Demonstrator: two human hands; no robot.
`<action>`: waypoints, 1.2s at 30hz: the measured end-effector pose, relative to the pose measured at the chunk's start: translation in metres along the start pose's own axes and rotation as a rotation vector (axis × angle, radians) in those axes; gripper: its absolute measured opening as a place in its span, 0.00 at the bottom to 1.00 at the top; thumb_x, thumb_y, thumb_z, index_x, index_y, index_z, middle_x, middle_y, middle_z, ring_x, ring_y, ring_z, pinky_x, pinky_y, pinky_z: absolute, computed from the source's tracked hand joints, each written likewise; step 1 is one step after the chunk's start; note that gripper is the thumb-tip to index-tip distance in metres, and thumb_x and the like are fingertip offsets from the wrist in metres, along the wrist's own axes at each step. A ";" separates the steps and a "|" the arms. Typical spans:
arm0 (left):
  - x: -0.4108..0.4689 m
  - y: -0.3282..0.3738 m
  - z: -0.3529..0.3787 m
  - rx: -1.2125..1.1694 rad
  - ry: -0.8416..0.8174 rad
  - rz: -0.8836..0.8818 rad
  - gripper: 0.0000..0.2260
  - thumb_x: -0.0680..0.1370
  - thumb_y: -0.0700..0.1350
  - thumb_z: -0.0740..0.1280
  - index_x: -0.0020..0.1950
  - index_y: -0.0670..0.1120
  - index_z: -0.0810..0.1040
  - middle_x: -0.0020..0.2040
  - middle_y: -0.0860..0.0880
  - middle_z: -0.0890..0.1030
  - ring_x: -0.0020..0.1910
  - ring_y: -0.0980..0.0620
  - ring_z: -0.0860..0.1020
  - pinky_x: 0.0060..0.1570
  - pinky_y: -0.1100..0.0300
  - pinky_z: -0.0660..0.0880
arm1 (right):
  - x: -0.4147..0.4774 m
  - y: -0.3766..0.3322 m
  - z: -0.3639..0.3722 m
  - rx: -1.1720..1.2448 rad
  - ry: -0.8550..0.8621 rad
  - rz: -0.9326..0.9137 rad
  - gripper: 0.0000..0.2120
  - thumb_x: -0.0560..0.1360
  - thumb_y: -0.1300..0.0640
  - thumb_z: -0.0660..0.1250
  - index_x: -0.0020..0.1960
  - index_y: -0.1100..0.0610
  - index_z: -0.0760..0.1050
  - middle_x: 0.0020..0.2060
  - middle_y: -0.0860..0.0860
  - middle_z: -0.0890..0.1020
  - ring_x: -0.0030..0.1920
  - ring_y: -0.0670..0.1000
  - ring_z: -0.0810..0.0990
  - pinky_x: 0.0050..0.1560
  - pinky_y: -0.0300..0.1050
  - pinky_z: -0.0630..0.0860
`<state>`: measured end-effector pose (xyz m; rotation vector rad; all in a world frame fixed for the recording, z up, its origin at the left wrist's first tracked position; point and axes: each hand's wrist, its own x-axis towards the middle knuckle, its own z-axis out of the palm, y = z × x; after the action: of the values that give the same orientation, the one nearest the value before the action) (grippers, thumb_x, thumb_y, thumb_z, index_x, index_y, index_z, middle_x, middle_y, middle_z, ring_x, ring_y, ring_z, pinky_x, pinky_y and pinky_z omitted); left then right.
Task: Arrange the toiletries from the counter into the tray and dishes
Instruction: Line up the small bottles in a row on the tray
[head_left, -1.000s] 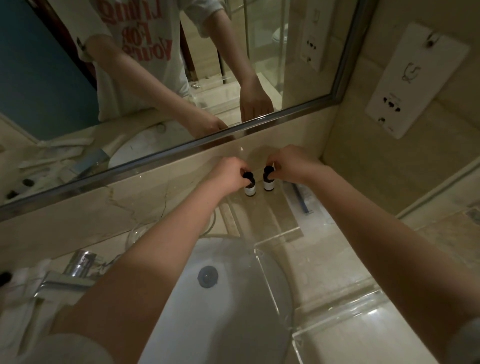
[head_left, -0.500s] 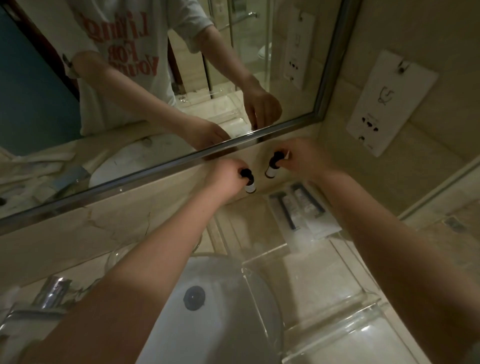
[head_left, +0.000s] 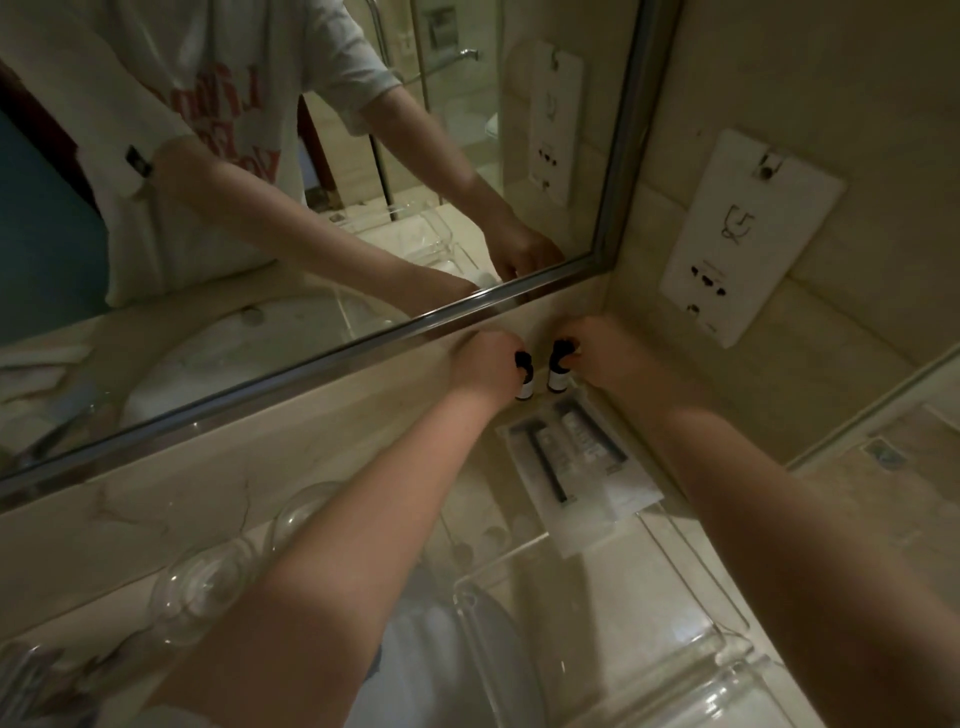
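Two small white bottles with black caps stand side by side near the back corner of the counter, under the mirror. My left hand grips the left bottle by its cap. My right hand pinches the cap of the right bottle. Just in front of them lie wrapped toiletries, a dark razor and small tubes in clear packets, at the far end of the clear acrylic tray.
A mirror runs along the back wall. A white socket plate is on the right wall. Two clear glass dishes sit left of my left forearm. The white sink basin is below.
The right bottle, tilted and lifted half a second ago, now stands upright close beside the left one. Both hands have shifted right toward the corner, and the wrapped toiletries have come into view.
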<state>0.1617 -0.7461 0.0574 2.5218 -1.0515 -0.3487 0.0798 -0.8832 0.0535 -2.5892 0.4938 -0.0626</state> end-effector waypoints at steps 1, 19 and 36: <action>0.002 0.001 0.002 -0.007 -0.013 0.002 0.09 0.74 0.39 0.62 0.46 0.44 0.82 0.44 0.45 0.81 0.39 0.49 0.75 0.36 0.60 0.67 | 0.001 0.000 -0.001 0.005 -0.002 0.008 0.10 0.73 0.65 0.66 0.53 0.64 0.79 0.50 0.60 0.82 0.52 0.59 0.80 0.55 0.53 0.76; -0.017 0.011 -0.008 0.095 -0.013 -0.011 0.12 0.76 0.47 0.63 0.58 0.47 0.77 0.54 0.45 0.80 0.53 0.44 0.78 0.43 0.57 0.72 | -0.033 -0.010 -0.008 -0.037 0.126 -0.017 0.18 0.72 0.60 0.69 0.61 0.58 0.75 0.55 0.59 0.78 0.55 0.58 0.77 0.52 0.48 0.74; -0.197 -0.011 -0.063 0.352 0.121 0.008 0.20 0.75 0.54 0.65 0.62 0.44 0.72 0.57 0.44 0.77 0.55 0.43 0.77 0.48 0.53 0.73 | -0.190 -0.104 0.009 -0.285 0.293 0.000 0.18 0.72 0.52 0.67 0.61 0.54 0.76 0.56 0.54 0.79 0.52 0.60 0.76 0.45 0.52 0.76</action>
<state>0.0562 -0.5814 0.1244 2.8010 -1.1601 -0.0057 -0.0612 -0.7274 0.1052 -2.8738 0.6486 -0.4036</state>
